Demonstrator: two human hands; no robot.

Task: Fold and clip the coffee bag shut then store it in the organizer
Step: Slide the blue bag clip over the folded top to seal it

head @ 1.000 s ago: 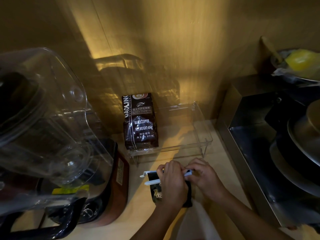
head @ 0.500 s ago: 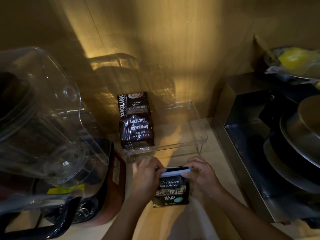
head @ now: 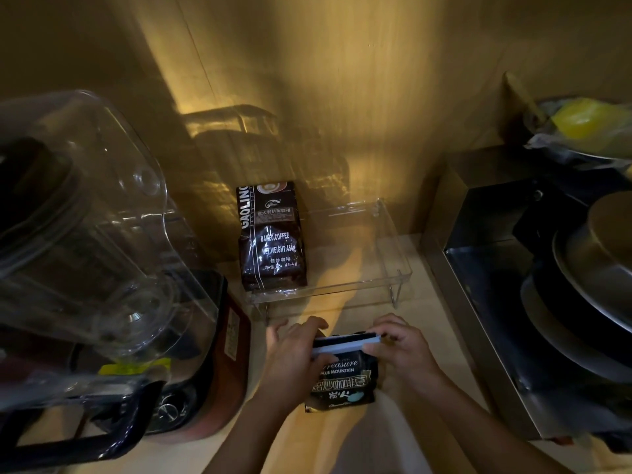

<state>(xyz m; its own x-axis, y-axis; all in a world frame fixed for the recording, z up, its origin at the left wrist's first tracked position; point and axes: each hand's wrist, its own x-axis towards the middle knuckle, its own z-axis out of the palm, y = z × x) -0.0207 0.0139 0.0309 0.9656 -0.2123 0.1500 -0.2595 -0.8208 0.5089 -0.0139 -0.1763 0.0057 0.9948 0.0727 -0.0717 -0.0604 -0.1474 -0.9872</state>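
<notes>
We take the clear organizer (head: 393, 254) as the reference landmark. Left of it stands the blender (head: 102, 268), the largest item, its clear jug cut off by the left frame edge. Right of the organizer sits a steel rack (head: 478, 268) with stacked pans (head: 588, 285); these run out of frame and are too dark for us to make out in detail. Inside the organizer, at its left end, a dark coffee pack (head: 272, 237) stands upright; we read "GAOLING", "BAKED COFFEE" and "NET WEIGHT: 454g" on it.

In front of the organizer, on the wooden counter (head: 342, 439), the coffee bag (head: 345, 381) stands upright between both hands. A second ago the left hand covered most of its front; that hand has since moved to the bag's left side, so the label now shows. We read "Treasure" (first letter hidden) and "BLUE MOUNTAIN", with Chinese characters below. The white clip (head: 345, 345) that stuck out to the left a second ago now lies closed across the folded top.

The left hand (head: 294, 360) grips the bag's left edge and the clip's left end. The right hand (head: 403, 350) pinches the clip's right end and the bag's right side. The fingers behind the bag are hidden.
</notes>
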